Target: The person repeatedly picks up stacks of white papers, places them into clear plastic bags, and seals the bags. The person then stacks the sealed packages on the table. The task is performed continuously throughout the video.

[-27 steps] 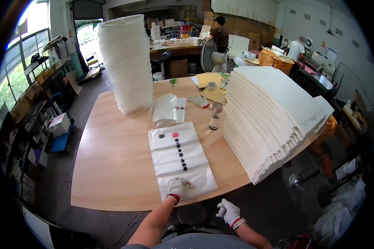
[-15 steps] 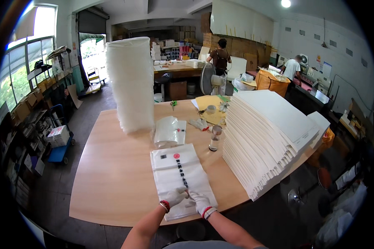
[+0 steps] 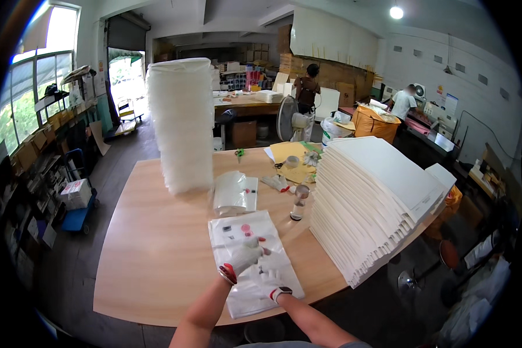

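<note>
A stack of white plastic bags [image 3: 235, 301] with dark and red print lies flat at the near side of the table. My left hand [image 3: 245, 256], in a white glove with a red cuff, is over the middle of the top bag. Its fingertips are bare and apart, pointing right. Close by on the right, my gloved right hand [image 3: 268, 284] rests low on the bag with fingers outstretched; its outline blends with the white plastic. Part of the printed line is hidden under my hands. Just beyond lies a second pile of clear-wrapped white bags [image 3: 235, 194].
A tall stack of whitish translucent sheets [image 3: 182, 127] stands at the far left of the wooden table [image 3: 139, 249]. On the right rises a high pile of white boards [image 3: 359, 214], beside a clear bottle [image 3: 299, 203]. Green-handled scissors [image 3: 239, 153] lie farther back. Two people work beyond.
My left hand has moved forward and right over the print, its fingers now apart. My right hand has shifted slightly left. The red mark looks paler and doubled. The view has tilted a little.
</note>
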`<control>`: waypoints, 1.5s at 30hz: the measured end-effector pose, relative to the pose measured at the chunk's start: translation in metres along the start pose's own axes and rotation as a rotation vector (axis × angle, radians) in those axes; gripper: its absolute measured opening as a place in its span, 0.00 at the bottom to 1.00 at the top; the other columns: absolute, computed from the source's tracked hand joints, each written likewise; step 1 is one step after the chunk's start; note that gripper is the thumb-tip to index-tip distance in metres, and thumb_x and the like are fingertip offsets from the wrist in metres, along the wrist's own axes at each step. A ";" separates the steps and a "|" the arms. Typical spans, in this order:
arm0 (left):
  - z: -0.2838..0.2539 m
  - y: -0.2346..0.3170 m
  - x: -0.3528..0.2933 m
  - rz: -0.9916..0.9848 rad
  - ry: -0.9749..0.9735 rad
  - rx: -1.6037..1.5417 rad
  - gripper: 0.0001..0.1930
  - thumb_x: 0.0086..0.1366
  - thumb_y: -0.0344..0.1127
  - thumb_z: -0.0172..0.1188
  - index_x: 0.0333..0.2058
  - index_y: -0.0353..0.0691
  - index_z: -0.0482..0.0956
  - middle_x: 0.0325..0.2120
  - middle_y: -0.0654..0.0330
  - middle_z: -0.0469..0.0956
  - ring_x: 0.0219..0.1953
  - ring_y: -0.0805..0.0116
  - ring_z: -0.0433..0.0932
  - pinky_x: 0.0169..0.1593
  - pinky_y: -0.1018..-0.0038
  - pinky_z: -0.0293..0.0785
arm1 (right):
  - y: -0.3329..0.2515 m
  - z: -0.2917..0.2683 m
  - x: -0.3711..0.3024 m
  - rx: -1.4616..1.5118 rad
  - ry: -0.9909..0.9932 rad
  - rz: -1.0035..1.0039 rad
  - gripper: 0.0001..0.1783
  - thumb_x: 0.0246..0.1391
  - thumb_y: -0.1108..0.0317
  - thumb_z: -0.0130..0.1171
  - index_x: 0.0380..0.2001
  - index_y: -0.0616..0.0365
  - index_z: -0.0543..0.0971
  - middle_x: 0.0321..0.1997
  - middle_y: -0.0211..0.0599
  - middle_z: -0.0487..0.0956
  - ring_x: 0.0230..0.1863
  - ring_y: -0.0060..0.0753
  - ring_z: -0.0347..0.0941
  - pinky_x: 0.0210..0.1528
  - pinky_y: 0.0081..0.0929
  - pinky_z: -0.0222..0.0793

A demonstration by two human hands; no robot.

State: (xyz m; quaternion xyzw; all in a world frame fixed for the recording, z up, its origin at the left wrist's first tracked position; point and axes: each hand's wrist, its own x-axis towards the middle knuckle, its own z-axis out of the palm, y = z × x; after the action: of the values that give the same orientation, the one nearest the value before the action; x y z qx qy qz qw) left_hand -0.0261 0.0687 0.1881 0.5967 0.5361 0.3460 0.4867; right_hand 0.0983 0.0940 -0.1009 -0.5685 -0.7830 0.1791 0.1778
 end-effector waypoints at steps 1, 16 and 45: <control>-0.001 -0.022 0.005 0.086 -0.031 0.009 0.20 0.56 0.39 0.56 0.44 0.34 0.69 0.31 0.60 0.78 0.31 0.71 0.77 0.31 0.75 0.70 | -0.010 -0.009 -0.007 -0.118 -0.049 -0.133 0.24 0.50 0.63 0.47 0.52 0.57 0.66 0.49 0.49 0.70 0.53 0.48 0.63 0.53 0.36 0.59; 0.024 0.042 -0.050 0.627 0.120 0.536 0.15 0.49 0.30 0.62 0.35 0.34 0.69 0.33 0.53 0.77 0.40 0.56 0.74 0.42 0.66 0.70 | -0.048 -0.557 -0.147 -0.535 0.688 -0.414 0.23 0.43 0.55 0.63 0.37 0.59 0.71 0.42 0.44 0.71 0.40 0.43 0.70 0.46 0.32 0.65; 0.099 0.152 -0.079 -0.145 -0.688 -0.929 0.22 0.60 0.37 0.51 0.51 0.34 0.62 0.45 0.53 0.70 0.44 0.62 0.73 0.47 0.69 0.70 | -0.153 -0.546 -0.212 -0.414 0.190 -0.718 0.08 0.49 0.65 0.55 0.32 0.55 0.77 0.32 0.33 0.77 0.38 0.33 0.73 0.41 0.29 0.68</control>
State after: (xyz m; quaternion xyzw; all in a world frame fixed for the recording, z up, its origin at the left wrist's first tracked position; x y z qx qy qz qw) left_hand 0.0975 -0.0216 0.3132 0.3605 0.1787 0.2967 0.8661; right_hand 0.2968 -0.1095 0.4340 -0.2973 -0.9309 -0.1086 0.1825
